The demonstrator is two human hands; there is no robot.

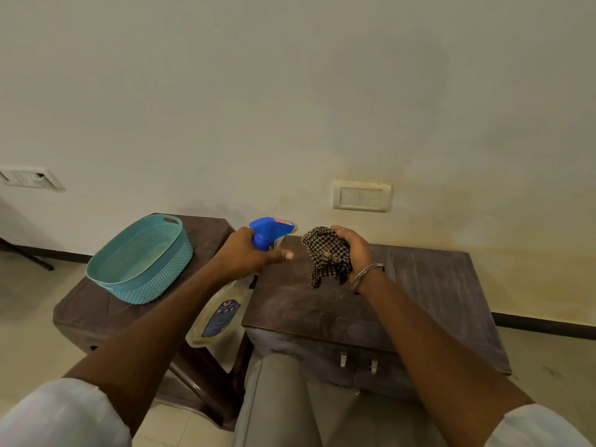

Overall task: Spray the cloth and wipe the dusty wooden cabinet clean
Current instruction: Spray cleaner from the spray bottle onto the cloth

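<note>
Above the dusty wooden cabinet (419,295), both hands are raised and closed. The left hand (245,256) grips the neck of a clear spray bottle (222,314) with a blue trigger head, its nozzle aimed at the cloth (325,253). The right hand (354,250), a metal bangle (366,275) on its wrist, clutches that bunched, checked brown-and-black cloth. A teal perforated plastic basket (142,262) sits on the neighbouring dark bench (84,314). The bottle's label is blurred; its base is partly hidden by the left forearm.
</note>
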